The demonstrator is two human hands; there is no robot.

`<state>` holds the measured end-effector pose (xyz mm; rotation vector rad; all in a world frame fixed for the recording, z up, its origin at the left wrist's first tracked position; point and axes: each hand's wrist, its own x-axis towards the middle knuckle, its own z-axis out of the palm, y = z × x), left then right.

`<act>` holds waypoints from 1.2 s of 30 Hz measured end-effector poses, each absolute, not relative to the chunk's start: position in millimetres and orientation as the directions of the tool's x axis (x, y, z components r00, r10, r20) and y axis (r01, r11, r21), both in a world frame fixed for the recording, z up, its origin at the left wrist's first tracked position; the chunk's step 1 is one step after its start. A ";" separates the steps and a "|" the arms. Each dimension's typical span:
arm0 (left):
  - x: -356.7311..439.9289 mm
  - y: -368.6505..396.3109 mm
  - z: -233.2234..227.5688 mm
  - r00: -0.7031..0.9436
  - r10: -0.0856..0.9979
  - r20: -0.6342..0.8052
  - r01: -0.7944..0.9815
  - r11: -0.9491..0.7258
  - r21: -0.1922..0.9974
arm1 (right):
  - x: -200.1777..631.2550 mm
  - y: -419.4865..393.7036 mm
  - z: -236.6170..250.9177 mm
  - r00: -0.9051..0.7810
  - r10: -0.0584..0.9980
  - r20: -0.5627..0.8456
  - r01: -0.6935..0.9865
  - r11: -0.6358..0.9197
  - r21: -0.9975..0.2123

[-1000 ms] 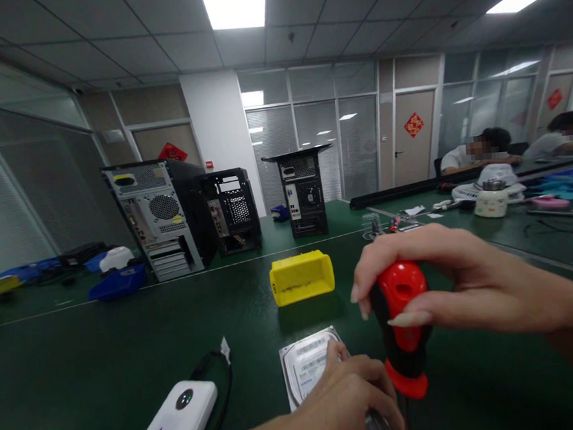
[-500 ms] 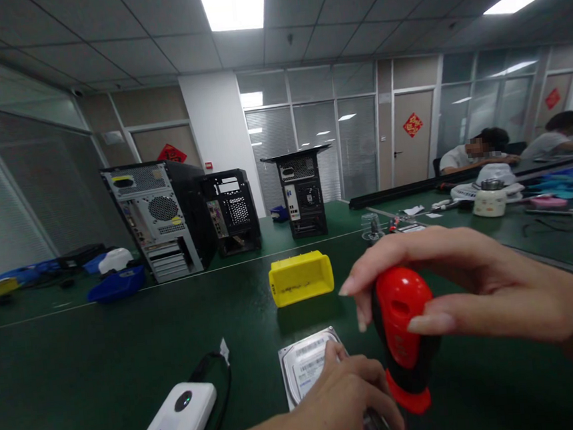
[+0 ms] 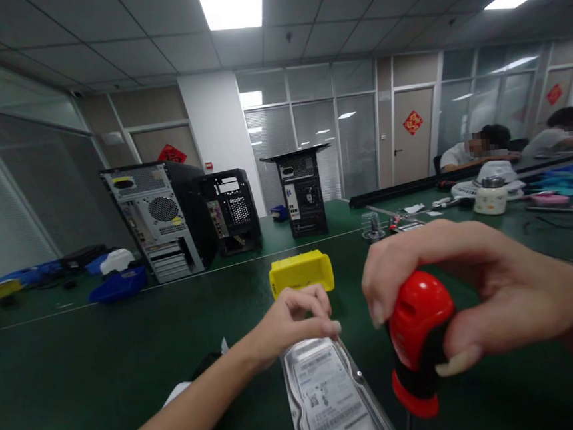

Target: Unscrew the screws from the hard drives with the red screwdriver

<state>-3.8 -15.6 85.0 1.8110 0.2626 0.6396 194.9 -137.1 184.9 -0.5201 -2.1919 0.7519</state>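
Note:
A silver hard drive (image 3: 327, 392) with a printed label lies flat on the green table in front of me. My right hand (image 3: 478, 292) is wrapped round the red-and-black handle of a screwdriver (image 3: 419, 327), held upright beside the drive's right edge. Its shaft points down, and the tip is out of sight. Above the drive's far end is my left hand (image 3: 296, 321), thumb and fingers pinched together; whatever may be between them is too small to make out. Just behind that hand sits a yellow bin (image 3: 301, 265), lying with its opening toward me.
Computer cases (image 3: 166, 219) stand at the back. My left forearm partly covers a white device (image 3: 176, 392) with a cable. A blue bin (image 3: 119, 285) is at left. Farther right are a clear cup (image 3: 372, 225), a lidded jar (image 3: 490, 197) and a seated person (image 3: 476, 148).
My left hand has moved up and away from the drive's near right side toward the yellow bin, uncovering the drive's label. The right hand and screwdriver have shifted slightly right.

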 end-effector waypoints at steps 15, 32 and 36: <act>4.5 -52.0 76.9 0.874 0.374 0.310 -0.078 -0.522 0.849 | 191.7 -134.7 174.4 -0.656 0.585 0.477 0.075 0.680 -0.730; 20.1 -64.7 11.8 0.949 0.225 0.218 0.058 -0.810 0.584 | 190.4 -143.0 182.5 -0.633 0.596 0.494 0.170 0.730 -0.662; 21.0 -63.1 4.9 0.959 0.241 0.148 0.119 -0.818 0.563 | 186.6 -138.7 178.0 -0.627 0.543 0.559 0.132 0.781 -0.610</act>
